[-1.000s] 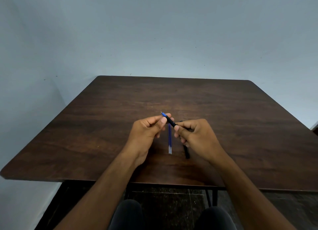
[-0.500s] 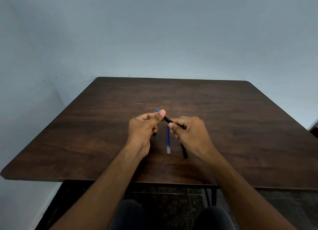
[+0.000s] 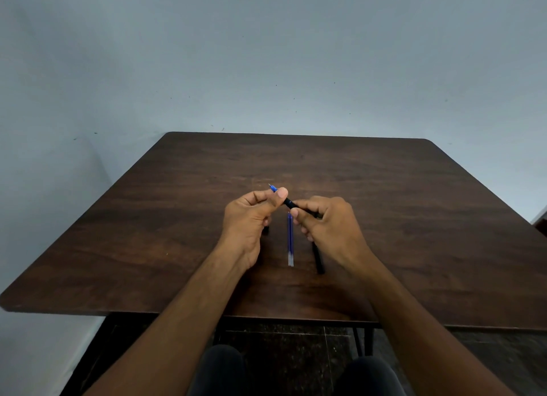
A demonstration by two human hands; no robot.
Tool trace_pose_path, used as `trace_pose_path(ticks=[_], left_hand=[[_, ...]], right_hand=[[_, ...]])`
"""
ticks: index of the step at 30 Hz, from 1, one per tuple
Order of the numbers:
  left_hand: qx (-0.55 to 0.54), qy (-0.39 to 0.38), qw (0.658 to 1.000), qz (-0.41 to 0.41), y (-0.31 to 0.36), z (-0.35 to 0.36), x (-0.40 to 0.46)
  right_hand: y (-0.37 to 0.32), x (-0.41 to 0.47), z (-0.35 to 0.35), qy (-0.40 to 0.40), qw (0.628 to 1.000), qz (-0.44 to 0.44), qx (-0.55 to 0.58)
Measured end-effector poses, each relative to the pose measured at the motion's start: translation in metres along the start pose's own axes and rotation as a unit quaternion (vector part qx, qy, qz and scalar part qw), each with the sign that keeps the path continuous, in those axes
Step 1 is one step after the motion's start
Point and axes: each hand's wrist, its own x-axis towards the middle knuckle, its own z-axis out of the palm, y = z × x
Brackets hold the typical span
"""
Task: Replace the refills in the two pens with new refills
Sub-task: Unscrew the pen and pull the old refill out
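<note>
Above the middle of the dark wooden table I hold a black pen between both hands. My left hand pinches its front end, where a blue tip sticks out past the thumb. My right hand grips the black barrel. On the table below, between my hands, lie blue refills side by side with their clear ends toward me. A second black pen lies to their right, partly hidden under my right hand. A small dark piece shows under my left hand.
The table stands against a pale blue-grey wall. Its near edge runs across above my knees, and dark floor tiles show underneath. A bit of another surface appears at the far right edge.
Both hands with the pen have drifted slightly left and away from me over the second. The refills and second pen on the table have not moved.
</note>
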Motion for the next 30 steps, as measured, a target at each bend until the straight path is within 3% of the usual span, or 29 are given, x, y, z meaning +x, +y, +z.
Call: trace_pose_path(ticks=[8,16,19,25,30], left_hand=[[0.05,-0.131,0.99,0.022,-0.005,-0.011,0.004],[0.021,-0.039,0.999,0.008,-0.003,-0.008,0.006],[0.015,-0.049,0.999,0.004,-0.002,-0.005,0.005],[0.035,-0.147,0.988,0.014,0.001,-0.012,0.003],[0.029,-0.074,0.996,0.026,0.003,-0.007,0.001]], right_hand=[[0.003,0.003,0.002,-0.001,1.0,0.002,-0.018],[0.0,0.001,0.005,0.014,0.998,-0.035,-0.045],[-0.001,0.002,0.005,0.014,0.998,-0.041,-0.052],[0.001,0.005,0.003,0.011,0.997,-0.036,-0.066],[-0.001,0.005,0.004,0.02,0.997,-0.046,-0.055]])
